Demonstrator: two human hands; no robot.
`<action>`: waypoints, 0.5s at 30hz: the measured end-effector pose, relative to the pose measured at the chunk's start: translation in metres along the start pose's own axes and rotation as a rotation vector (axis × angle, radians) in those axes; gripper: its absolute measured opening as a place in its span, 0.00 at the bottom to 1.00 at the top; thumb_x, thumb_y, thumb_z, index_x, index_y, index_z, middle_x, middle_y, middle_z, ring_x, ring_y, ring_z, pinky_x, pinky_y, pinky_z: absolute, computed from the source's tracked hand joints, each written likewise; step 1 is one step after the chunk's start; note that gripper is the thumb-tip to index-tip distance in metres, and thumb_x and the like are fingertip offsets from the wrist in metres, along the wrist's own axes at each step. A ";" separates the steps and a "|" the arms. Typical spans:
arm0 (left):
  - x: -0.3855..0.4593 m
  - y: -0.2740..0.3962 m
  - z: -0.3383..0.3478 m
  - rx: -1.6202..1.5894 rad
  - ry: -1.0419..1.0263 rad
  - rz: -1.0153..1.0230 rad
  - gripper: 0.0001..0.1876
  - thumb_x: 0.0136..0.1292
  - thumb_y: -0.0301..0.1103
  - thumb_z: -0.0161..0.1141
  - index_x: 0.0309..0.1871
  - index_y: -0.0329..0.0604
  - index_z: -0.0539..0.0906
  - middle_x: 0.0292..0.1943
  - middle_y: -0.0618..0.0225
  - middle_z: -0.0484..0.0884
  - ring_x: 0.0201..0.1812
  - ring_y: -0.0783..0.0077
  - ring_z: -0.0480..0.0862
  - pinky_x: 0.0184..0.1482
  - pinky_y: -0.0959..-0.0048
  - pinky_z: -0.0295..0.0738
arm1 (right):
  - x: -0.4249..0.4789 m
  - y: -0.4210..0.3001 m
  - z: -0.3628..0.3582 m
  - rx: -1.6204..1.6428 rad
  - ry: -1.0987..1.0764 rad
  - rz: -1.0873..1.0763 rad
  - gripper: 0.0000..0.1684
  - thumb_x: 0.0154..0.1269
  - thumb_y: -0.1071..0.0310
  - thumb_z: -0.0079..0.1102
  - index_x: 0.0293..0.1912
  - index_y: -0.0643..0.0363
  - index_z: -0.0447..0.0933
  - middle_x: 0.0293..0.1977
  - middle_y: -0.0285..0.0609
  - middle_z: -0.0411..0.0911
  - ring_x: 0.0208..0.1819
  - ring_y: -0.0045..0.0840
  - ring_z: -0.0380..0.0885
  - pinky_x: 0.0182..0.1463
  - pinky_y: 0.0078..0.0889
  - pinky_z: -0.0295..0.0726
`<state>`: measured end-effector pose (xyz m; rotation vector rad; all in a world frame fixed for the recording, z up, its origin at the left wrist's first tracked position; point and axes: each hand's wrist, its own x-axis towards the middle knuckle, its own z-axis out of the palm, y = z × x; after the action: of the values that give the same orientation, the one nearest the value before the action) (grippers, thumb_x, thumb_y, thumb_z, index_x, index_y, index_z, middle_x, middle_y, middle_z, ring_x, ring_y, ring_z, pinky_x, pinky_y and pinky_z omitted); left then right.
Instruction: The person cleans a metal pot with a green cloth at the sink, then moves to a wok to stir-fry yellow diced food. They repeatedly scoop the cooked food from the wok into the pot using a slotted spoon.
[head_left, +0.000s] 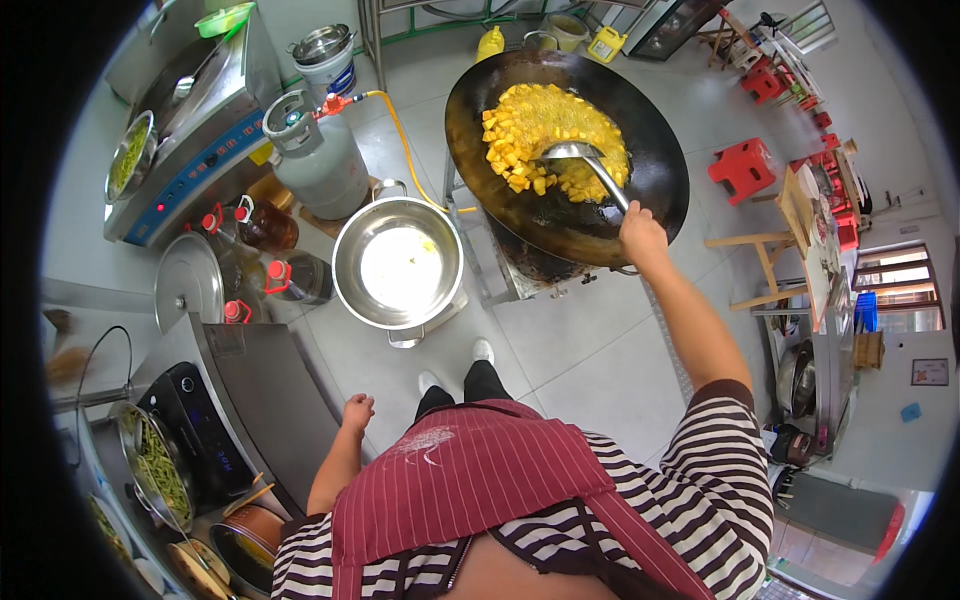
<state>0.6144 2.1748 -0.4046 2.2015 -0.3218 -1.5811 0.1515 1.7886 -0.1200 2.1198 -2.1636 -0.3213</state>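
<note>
My right hand (643, 234) grips the handle of a metal ladle (574, 151). The ladle's bowl rests among yellow diced pieces (517, 161), perhaps potato, frying in bubbling oil. They fill the middle of a large black wok (660, 172), which sits on a metal burner stand (525, 262). My left hand (358, 411) hangs low by my side with its fingers curled, and nothing shows in it. Ahead of that hand, left of the wok, stands a wide steel pot (345, 262) with two loop handles and a few small bits inside.
A gas cylinder (330, 165) with a yellow hose (405, 142) stands beyond the pot. Oil jugs (300, 281) crowd the floor at left. A steel cabinet (277, 397) flanks my left side, near a pan of green beans (161, 465). Red stools (742, 171) and a wooden trestle (765, 255) are at right.
</note>
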 end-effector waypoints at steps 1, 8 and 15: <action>-0.003 0.002 0.002 -0.002 0.006 -0.005 0.24 0.57 0.35 0.57 0.54 0.28 0.70 0.44 0.55 0.77 0.37 0.68 0.79 0.37 0.74 0.77 | 0.006 0.003 -0.006 0.024 -0.018 0.004 0.14 0.65 0.67 0.35 0.45 0.64 0.64 0.37 0.56 0.74 0.38 0.48 0.77 0.42 0.46 0.77; -0.013 0.005 0.017 -0.057 0.019 0.002 0.24 0.57 0.35 0.57 0.55 0.29 0.70 0.45 0.55 0.77 0.37 0.67 0.79 0.39 0.73 0.77 | 0.047 0.055 -0.022 0.340 0.050 0.053 0.18 0.62 0.59 0.47 0.45 0.63 0.67 0.39 0.59 0.76 0.44 0.49 0.75 0.48 0.47 0.73; -0.021 0.013 0.027 -0.050 0.000 -0.028 0.25 0.57 0.35 0.57 0.56 0.30 0.69 0.47 0.55 0.76 0.38 0.66 0.79 0.39 0.73 0.76 | 0.092 0.052 0.012 0.383 0.031 0.339 0.21 0.62 0.59 0.47 0.49 0.64 0.66 0.42 0.60 0.75 0.47 0.50 0.74 0.52 0.45 0.70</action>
<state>0.5831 2.1665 -0.3879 2.1772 -0.2499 -1.5870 0.0958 1.6983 -0.1281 1.8402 -2.6802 0.1668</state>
